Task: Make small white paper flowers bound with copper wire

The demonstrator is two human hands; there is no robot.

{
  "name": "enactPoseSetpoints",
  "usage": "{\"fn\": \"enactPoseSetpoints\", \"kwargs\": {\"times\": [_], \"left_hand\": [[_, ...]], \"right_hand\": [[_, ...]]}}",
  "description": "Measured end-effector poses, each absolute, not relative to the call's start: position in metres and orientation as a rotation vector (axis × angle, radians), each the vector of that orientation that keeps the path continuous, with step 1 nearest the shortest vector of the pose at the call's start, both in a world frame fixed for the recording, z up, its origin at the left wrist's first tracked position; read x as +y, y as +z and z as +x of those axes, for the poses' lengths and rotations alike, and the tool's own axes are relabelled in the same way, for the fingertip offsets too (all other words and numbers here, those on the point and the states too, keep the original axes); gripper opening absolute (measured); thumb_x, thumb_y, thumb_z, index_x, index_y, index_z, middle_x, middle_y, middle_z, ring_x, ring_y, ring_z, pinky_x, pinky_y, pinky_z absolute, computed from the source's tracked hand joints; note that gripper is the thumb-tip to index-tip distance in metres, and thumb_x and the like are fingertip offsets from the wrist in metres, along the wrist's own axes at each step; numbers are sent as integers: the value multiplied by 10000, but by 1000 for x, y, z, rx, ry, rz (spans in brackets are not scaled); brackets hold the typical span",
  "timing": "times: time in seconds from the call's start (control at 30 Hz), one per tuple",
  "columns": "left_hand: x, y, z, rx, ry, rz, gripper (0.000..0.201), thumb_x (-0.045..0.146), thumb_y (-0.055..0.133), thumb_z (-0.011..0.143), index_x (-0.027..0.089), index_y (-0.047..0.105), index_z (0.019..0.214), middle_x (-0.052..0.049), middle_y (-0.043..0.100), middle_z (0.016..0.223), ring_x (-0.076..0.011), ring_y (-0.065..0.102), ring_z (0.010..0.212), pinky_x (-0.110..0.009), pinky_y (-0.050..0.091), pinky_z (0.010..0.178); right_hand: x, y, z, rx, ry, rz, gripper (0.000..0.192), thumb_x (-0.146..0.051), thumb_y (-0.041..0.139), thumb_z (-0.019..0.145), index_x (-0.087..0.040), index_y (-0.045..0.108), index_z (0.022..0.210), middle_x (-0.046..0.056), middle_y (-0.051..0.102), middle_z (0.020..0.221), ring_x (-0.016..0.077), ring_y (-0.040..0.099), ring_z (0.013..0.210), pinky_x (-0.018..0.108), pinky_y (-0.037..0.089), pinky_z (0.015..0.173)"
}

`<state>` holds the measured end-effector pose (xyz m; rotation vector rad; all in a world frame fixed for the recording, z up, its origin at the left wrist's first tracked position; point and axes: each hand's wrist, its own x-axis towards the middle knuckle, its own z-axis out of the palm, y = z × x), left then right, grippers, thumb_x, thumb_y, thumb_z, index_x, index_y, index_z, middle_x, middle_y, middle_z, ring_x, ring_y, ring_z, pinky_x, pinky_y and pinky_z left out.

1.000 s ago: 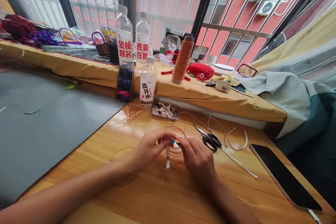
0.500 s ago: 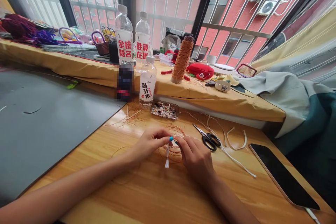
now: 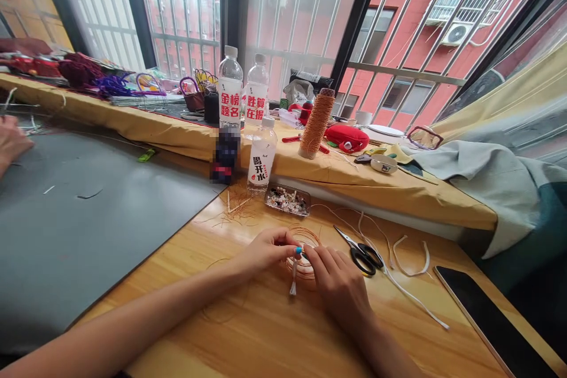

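A short white cord [image 3: 293, 287] points downward, nearly upright, left of the scissors [image 3: 359, 244], its lower end splayed like a small brush, its top hidden. On that same side of the scissors, thin copper-coloured strand [image 3: 311, 235] lies in loose round loops.

The left hand [image 3: 271, 251] and right hand [image 3: 340, 280] hide the upper end of the white tassel [image 3: 293, 285] and part of the wire coil [image 3: 309, 233]. The phone [image 3: 502, 316] runs off the lower edge, another person's hand [image 3: 12, 140] off the left. Pixelation blurs a dark object [image 3: 225, 155].
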<state>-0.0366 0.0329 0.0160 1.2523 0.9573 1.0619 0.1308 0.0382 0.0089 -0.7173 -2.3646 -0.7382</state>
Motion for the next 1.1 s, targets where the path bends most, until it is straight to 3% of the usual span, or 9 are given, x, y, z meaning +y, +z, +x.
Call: {"fn": "enactPoseSetpoints", "kwargs": {"times": [0.4,0.6,0.83,0.97,1.1], "left_hand": [[48,-6,-40,830,1061,1171,298,322,681,550,132,578,757,-9,590,770,-109,528,725,-225,391,653],[47,1,-37,914,1079,1210,276,288,667,555,125,584,763,21,557,614,-84,493,593,-216,375,599],[55,0,-51,1139,1178,1315,148,219,581,626,103,586,717,18,540,595,-63,421,515,-192,312,497],[55,3,-53,1152,1260,1357,117,202,608,596,106,570,652,17,547,570,-62,417,521,-192,318,517],[42,22,-38,1023,1379,1200,257,325,644,556,108,544,649,1,557,576,-61,420,492,-199,311,489]], "right_hand": [[42,10,132,-2327,-791,-713,281,-90,303,834,-99,558,952,89,594,781,173,516,744,286,342,662],[44,10,131,-2303,-786,-716,298,-114,277,845,-113,562,933,77,582,740,171,515,697,285,344,649],[57,0,135,-2235,-697,-970,225,-191,346,837,-116,546,910,82,569,765,181,523,713,276,375,637],[59,4,137,-2000,-273,-1165,254,-330,381,816,-137,541,854,78,571,764,176,534,662,261,377,550],[42,23,130,-1686,564,-1246,339,-475,455,733,-152,530,804,4,521,567,119,455,455,230,328,426]]}}
